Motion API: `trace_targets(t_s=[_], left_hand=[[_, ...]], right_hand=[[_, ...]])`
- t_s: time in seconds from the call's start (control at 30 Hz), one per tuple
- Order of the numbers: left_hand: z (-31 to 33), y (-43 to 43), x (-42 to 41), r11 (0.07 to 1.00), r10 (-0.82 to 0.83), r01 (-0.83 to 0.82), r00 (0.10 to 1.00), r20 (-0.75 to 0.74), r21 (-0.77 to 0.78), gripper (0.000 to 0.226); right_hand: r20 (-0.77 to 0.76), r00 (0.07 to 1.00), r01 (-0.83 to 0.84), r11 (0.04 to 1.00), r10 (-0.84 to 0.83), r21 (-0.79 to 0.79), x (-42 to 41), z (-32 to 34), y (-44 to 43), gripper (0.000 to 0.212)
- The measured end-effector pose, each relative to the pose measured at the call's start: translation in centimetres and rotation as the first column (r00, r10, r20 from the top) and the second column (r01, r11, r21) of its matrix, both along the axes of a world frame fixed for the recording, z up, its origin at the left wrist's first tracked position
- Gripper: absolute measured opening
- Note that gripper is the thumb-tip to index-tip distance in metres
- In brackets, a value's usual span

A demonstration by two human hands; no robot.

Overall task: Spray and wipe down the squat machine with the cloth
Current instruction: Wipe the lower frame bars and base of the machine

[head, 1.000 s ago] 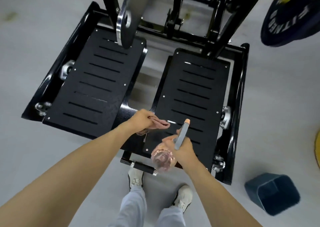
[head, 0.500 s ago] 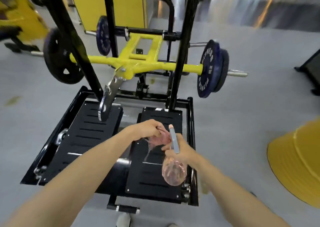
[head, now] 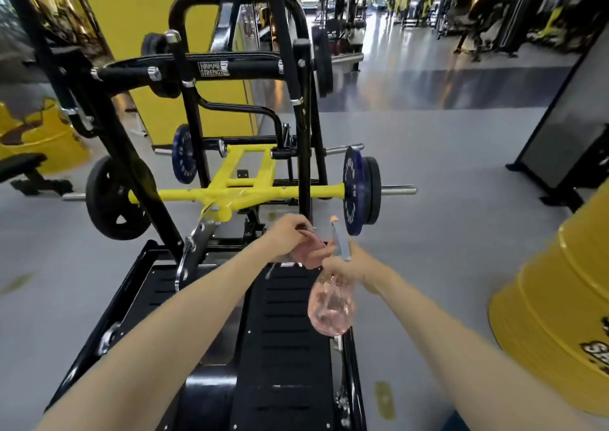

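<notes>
Pink cloth [head: 311, 256] is bunched in my left hand [head: 289, 234], the fingers curled down over it and a loose fold spilling out toward three o'clock. Whether that fold touches the right hand [head: 347, 266] I cannot tell; the two sit very close together. The right hand grips the spray bottle [head: 331, 312] by its neck, fingers wrapped round it. Its clear, pink-tinted body hangs below the fist toward six o'clock, and the grey spray head stands up toward twelve with a pale tip on top.

Both hands hover near the middle of my view, over the far end of the right footplate [head: 286, 348] of the squat machine [head: 304, 134]. That plate is black and slotted and runs from under my hands toward six o'clock. The left footplate [head: 158, 298] lies beside it at about eight o'clock.

At twelve o'clock from my hands the machine's black uprights rise, with the yellow lever frame [head: 257, 196] crossing just beyond them. A blue weight plate [head: 352, 196] sits on the frame's end at about one o'clock from the hands, near the spray head. A black weight plate [head: 113, 200] is at ten o'clock. High at eleven o'clock a black padded bar [head: 250, 67] carries a label. A yellow drum [head: 553, 325] stands on the grey floor [head: 445, 233] at three o'clock, well apart from the machine.
</notes>
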State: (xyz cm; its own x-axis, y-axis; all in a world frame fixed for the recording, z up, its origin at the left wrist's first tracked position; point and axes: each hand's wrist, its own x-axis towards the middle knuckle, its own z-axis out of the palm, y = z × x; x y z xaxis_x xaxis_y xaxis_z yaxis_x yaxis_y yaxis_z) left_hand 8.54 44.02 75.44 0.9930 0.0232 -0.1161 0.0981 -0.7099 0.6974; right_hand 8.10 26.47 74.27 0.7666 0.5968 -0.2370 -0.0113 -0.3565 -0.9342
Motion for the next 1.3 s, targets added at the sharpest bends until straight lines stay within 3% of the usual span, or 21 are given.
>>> trace_targets(t_s=[0.07,0.23,0.33,0.43,0.5,0.57,0.63,0.7,0.77,0.87,0.93,1.0,1.1,1.2,1.23,1.3], left_hand=[[0.5,-0.9,0.5,0.999,-0.022,0.023,1.0,-0.009,0.035,0.015],[2.4,-2.4,1.1,0.99,-0.089,0.067,0.979,-0.184,-0.123,0.022],[2.3,-2.2,1.3,0.958,-0.151,0.074,0.951,-0.27,-0.276,0.02],[1.4,-2.0,2.1,0.963,-0.153,0.083,0.951,-0.267,-0.258,0.019],[0.7,-2.1,2.8,0.962,-0.141,0.077,0.961,-0.236,-0.261,0.02],[-0.2,-2.0,3.7,0.965,-0.141,0.079,0.961,-0.238,-0.251,0.037],[-1.1,-1.8,4.2,0.978,-0.135,0.087,0.957,-0.258,-0.189,0.058],[-1.5,-1.7,4.4,0.985,-0.149,0.118,0.949,-0.279,-0.126,0.064],[-1.9,-2.1,4.0,0.97,-0.224,0.177,0.918,-0.328,-0.168,0.067],[-2.6,-4.2,3.5,0.933,-0.355,0.306,0.865,-0.356,-0.188,0.075],[-3.4,-6.2,3.4,0.928,-0.362,0.317,0.892,-0.27,-0.196,0.059],[-4.1,-8.1,3.7,0.933,-0.316,0.272,0.933,-0.175,-0.234,0.054],[-5.1,-9.7,4.6,0.93,-0.239,0.163,0.949,-0.205,-0.329,0.08],[-7.0,-10.6,7.3,0.901,-0.074,-0.037,0.969,-0.238,-0.433,0.079],[-7.4,-11.0,8.3,0.878,-0.025,-0.091,0.971,-0.236,-0.47,0.076],[-7.7,-11.9,10.3,0.843,0.028,-0.149,0.972,-0.235,-0.517,0.069]], right_hand=[[-0.038,0.999,-0.029,0.999,0.028,-0.023,0.3,0.7,-0.4,0.049],[-0.033,0.999,-0.027,1.0,0.027,-0.008,0.9,1.8,-0.4,0.046],[-0.046,0.999,-0.016,0.996,0.012,-0.084,1.2,1.8,-0.7,0.048],[-0.055,0.998,-0.013,0.984,0.004,-0.179,2.0,1.3,-0.7,0.06],[-0.063,0.995,0.062,0.977,-0.076,-0.206,2.2,1.6,-0.8,0.047],[-0.092,0.97,0.204,0.959,-0.225,-0.196,2.3,1.5,-1.0,0.008],[-0.085,0.927,0.352,0.926,-0.365,-0.14,2.9,0.8,-1.3,0.019],[-0.022,0.848,0.524,0.845,-0.529,-0.108,4.3,-0.4,-1.4,0.021],[0.055,0.748,0.662,0.738,-0.662,-0.131,5.8,-1.1,-1.4,0.018],[0.114,0.673,0.739,0.657,-0.731,-0.147,7.3,-1.5,-1.0,0.022],[0.108,0.649,0.76,0.635,-0.753,-0.138,8.0,-1.9,-0.8,0.024],[0.114,0.669,0.741,0.648,-0.735,-0.175,8.5,-2.5,-1.0,0.021],[0.051,0.748,0.651,0.715,-0.662,-0.254,10.4,-3.4,-2.6,0.033],[-0.099,0.858,0.473,0.85,-0.504,-0.231,13.4,-5.1,-5.1,0.077],[-0.136,0.874,0.435,0.877,-0.466,-0.204,14.3,-5.8,-6.0,0.08],[-0.24,0.859,0.415,0.89,-0.452,-0.188,16.1,-7.2,-7.8,0.048]])
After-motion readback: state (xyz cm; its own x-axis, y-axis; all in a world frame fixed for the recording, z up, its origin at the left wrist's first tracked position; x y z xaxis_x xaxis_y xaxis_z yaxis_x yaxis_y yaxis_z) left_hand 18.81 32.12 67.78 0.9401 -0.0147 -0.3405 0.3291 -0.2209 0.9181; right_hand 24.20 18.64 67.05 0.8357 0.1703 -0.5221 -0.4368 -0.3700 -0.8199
